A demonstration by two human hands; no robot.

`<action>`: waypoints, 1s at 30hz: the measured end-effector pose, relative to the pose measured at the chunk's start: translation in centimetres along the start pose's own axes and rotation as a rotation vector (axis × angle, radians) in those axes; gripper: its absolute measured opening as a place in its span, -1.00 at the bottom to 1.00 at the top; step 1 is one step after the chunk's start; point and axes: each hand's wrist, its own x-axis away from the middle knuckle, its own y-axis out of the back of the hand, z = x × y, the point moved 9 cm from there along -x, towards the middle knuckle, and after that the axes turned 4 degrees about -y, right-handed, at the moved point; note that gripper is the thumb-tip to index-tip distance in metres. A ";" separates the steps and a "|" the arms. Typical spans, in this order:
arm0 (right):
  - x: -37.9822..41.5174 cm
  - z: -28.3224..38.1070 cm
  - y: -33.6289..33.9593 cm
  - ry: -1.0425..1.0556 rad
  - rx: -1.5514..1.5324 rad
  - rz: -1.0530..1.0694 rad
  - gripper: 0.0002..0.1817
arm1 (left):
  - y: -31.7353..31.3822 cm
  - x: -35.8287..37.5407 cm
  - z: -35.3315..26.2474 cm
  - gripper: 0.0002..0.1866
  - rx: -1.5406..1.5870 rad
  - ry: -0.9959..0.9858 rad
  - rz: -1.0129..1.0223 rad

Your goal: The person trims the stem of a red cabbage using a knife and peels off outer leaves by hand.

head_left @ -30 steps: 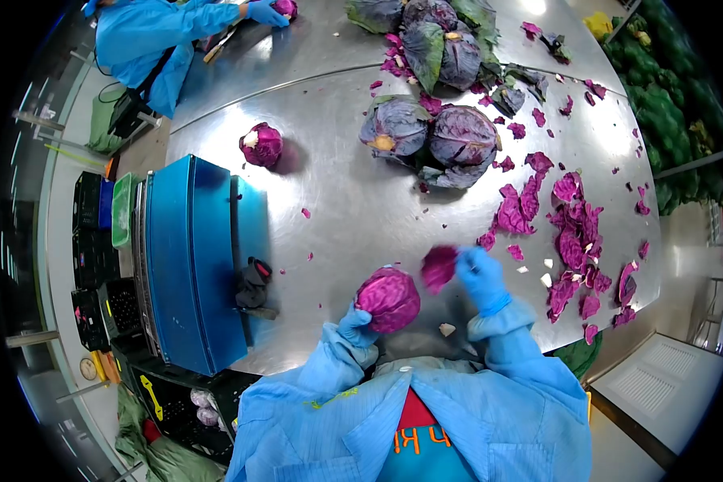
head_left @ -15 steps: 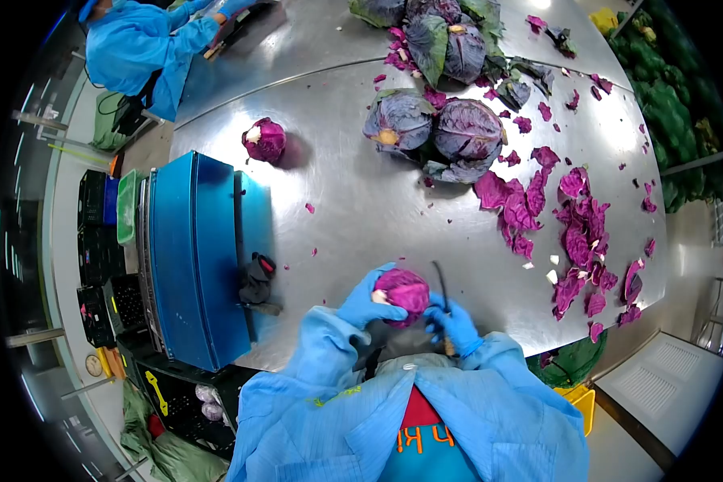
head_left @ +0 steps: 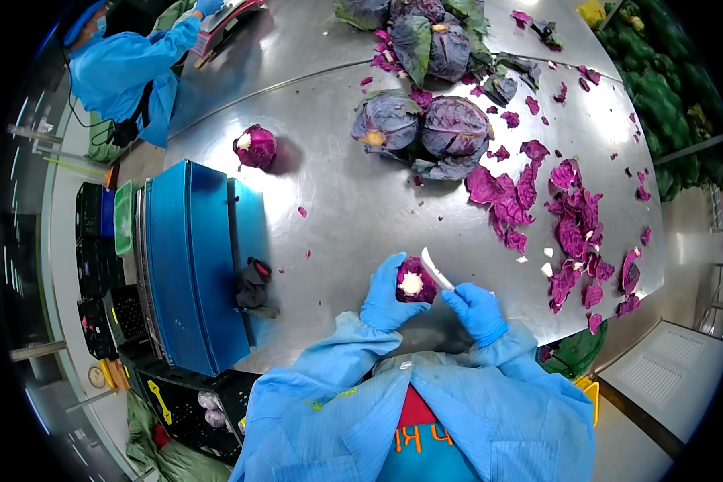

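Note:
A peeled red cabbage rests in my gloved left hand, its white cut stem facing up toward me. My left fingers wrap round its left side. In my gloved right hand is a knife, the fingers closed on its handle. The pale blade slants up and left, right at the cabbage's upper right edge. Beyond my hands, two red cabbages with dark outer leaves sit together on the steel table. Another peeled cabbage lies at the far left.
Purple leaf scraps are strewn over the right of the table. More leafy cabbages lie at the back. On the left stand a blue bin and a dark cloth. A co-worker stands at upper left beside a scale.
My left hand has turned the cabbage so its stem faces up. The knife has swung from upright to slanting against it, my right hand shifting rightward. The co-worker's arms have moved.

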 end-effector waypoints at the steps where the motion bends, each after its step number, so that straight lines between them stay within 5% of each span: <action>1: 0.3 0.5 -0.6 0.008 0.008 -0.021 -0.57 | -0.1 0.0 0.6 0.04 0.087 0.040 -0.011; 10: 0.3 -0.5 -2.2 -0.015 0.063 0.053 -0.56 | -0.2 -1.0 -0.9 0.07 -0.243 0.254 0.028; 13: -0.5 -2.1 -4.2 -0.009 -0.108 0.249 -0.57 | -1.3 -0.3 0.6 0.13 0.005 0.103 -0.039; 19: -1.7 -3.4 -5.7 -0.052 -0.277 0.548 -0.50 | -1.9 0.6 0.3 0.15 -0.069 -0.008 -0.088; 30: -1.5 -1.9 -4.7 -0.515 -0.222 0.617 -0.35 | -1.8 -0.5 -0.8 -0.03 -0.025 0.180 -0.030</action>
